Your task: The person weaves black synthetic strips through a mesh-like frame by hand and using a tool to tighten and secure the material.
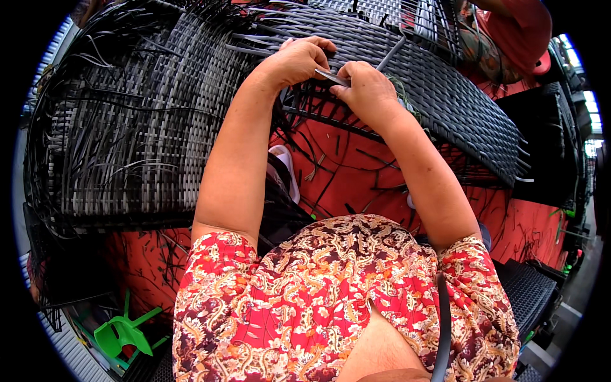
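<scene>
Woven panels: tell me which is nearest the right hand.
The dark-grey panel sloping down toward the right; the right hand is at its near edge. The mottled panel at left, patterned black and light grey, lies farther off.

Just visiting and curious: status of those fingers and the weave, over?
Right fingers closed on a grey sliver. Left fingers curled nearby, hold unclear. Woven panel just beyond; possibly in the way, a loose strip.

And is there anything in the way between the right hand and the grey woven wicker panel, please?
Nothing visible blocks the right hand: it is at the near edge of the grey woven wicker panel. A flat grey strip sticks up just beyond it, but seems to leave the way free.
</scene>
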{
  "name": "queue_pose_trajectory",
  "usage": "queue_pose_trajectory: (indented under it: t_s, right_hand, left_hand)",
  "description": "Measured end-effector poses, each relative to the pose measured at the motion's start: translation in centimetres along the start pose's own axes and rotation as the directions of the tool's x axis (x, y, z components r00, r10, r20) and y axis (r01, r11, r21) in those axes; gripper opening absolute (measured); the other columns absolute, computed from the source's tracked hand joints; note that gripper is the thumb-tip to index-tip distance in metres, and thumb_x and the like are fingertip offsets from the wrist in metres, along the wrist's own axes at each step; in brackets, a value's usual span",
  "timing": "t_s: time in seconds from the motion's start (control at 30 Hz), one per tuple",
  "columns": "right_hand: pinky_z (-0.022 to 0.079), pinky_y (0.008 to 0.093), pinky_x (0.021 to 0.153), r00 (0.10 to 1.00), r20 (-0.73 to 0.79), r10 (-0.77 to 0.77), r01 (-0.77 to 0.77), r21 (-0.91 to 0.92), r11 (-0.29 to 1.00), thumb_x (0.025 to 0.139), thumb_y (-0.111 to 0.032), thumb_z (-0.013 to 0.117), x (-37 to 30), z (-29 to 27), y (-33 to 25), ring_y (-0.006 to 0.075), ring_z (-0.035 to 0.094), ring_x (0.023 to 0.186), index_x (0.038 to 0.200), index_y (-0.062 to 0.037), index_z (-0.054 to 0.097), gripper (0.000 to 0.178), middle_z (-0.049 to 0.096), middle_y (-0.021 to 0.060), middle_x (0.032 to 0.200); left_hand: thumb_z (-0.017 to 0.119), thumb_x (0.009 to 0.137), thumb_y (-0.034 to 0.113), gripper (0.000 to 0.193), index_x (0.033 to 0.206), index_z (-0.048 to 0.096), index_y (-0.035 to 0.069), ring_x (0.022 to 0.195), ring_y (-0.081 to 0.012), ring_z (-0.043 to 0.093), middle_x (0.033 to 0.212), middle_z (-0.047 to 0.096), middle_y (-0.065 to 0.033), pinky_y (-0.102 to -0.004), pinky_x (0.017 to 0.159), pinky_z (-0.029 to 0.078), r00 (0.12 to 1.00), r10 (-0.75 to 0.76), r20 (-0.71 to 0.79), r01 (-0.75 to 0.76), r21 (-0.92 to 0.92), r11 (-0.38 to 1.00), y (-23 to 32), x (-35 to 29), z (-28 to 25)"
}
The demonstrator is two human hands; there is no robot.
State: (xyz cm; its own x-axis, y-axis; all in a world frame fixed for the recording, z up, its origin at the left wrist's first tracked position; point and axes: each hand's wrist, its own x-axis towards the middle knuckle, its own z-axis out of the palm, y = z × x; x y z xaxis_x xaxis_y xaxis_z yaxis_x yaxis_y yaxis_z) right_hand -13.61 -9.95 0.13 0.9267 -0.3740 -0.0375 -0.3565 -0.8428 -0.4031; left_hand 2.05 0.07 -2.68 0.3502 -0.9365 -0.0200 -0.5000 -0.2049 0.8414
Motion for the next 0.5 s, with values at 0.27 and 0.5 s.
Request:
queue_pose_trajectory:
  t_s: [0.27, 0.5]
  right_hand:
    - [0.048, 0.0341, 0.066, 0.992, 0.101, -0.069, 0.058, 0.108, 0.992, 0.076, -0.02, 0.069, 1.9, -0.2, 1.2, 0.0227, 0.064, 0.071, 0.082, -0.0009, 0.065, 0.021, 0.065, 0.0113, 0.074]
    - [0.048, 0.0328, 0.065, 0.987, 0.093, -0.13, 0.118, 0.126, 0.985, 0.077, -0.019, 0.068, 1.9, 0.0, 1.5, 0.022, 0.063, 0.07, 0.086, 0.0, 0.064, 0.022, 0.065, 0.0117, 0.076]
  left_hand:
    - [0.068, 0.07, 0.004, 0.013, 0.081, 0.07, -0.002, 0.109, -0.0171, 0.052, 0.129, 0.049, -0.0095, -0.0279, 0.088, 0.044, 0.999, -0.012, 0.047, 0.011, 0.018, 1.0, 0.4, -0.2, -0.2]
    - [0.07, 0.07, 0.006, 0.014, 0.081, 0.07, 0.0, 0.12, -0.0215, 0.046, 0.131, 0.049, -0.0104, -0.0317, 0.098, 0.038, 0.991, 0.079, 0.111, -0.081, 0.021, 0.996, 0.2, -1.0, -1.2]
